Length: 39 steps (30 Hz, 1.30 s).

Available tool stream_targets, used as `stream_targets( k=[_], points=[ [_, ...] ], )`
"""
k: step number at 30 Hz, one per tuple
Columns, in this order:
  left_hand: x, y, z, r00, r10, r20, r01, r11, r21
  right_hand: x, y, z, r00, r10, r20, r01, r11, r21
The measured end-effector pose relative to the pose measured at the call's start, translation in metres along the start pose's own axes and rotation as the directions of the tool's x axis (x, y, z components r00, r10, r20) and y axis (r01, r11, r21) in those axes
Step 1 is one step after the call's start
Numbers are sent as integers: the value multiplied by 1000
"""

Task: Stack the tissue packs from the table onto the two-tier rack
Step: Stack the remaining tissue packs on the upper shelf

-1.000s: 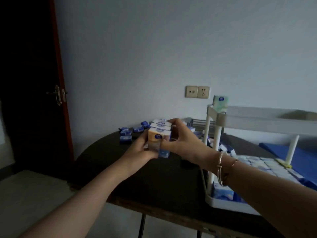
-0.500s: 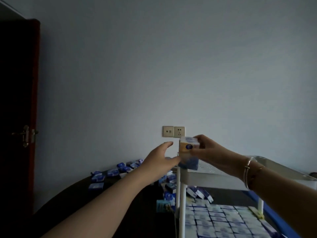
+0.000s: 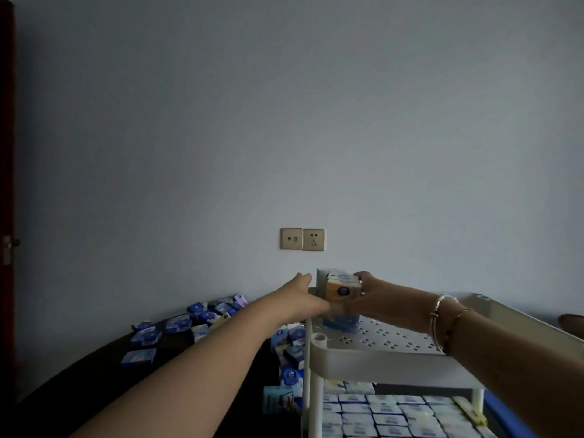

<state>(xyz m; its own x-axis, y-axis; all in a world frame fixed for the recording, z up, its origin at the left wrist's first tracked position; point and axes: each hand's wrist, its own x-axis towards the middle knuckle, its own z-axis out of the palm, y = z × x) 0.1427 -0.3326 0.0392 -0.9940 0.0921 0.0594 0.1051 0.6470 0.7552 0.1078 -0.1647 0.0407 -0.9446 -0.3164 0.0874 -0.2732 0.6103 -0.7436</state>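
Packs on top tier, lower tier full

dim, flat indoor light | corners vignetted dark | wide-angle bending at edges | slightly soft

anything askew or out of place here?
Mostly tidy: lower-tier packs sit in neat rows, and the held packs stand upright on the top shelf. The loose packs on the table lie scattered at mixed angles.
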Motion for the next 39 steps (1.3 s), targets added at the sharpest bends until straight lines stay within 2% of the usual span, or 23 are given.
stream_targets(
  k=[4,9,13,16,19,22,26,30,35,39],
  points=[
    [17,0,9,999,-34,10,33,991,127,10,8,1,996,93,20,-94,952,290],
    [25,0,18,999,-7,32,5,996,90,9,6,7,994,106,-28,-98,976,193],
    [32,-7,20,1000,-4,30,3,999,44,3,4,9,998,16,61,-23,992,125],
    [26,-6,17,1000,-14,26,13,1000,25,5,4,8,996,55,74,-59,996,60],
    [17,-1,14,999,-30,22,29,999,35,6,5,6,993,119,24,-118,992,-51],
    [5,3,6,1000,-22,20,21,1000,2,-6,-3,-6,984,150,-98,-163,975,-148],
    [-10,-9,-20,999,10,-37,-14,994,-104,-37,-42,-14,949,-138,-283,57,959,-277],
    [-36,-39,-54,982,20,-187,-57,979,-194,-55,-96,20,902,-344,-260,269,920,-283],
    [-73,-107,-92,951,-27,-308,-36,980,-196,-43,-143,104,891,-431,-146,391,889,-236],
    [-103,-179,-110,920,-125,-371,79,987,-137,-7,-143,184,933,-355,-60,337,919,-205]
  ],
)
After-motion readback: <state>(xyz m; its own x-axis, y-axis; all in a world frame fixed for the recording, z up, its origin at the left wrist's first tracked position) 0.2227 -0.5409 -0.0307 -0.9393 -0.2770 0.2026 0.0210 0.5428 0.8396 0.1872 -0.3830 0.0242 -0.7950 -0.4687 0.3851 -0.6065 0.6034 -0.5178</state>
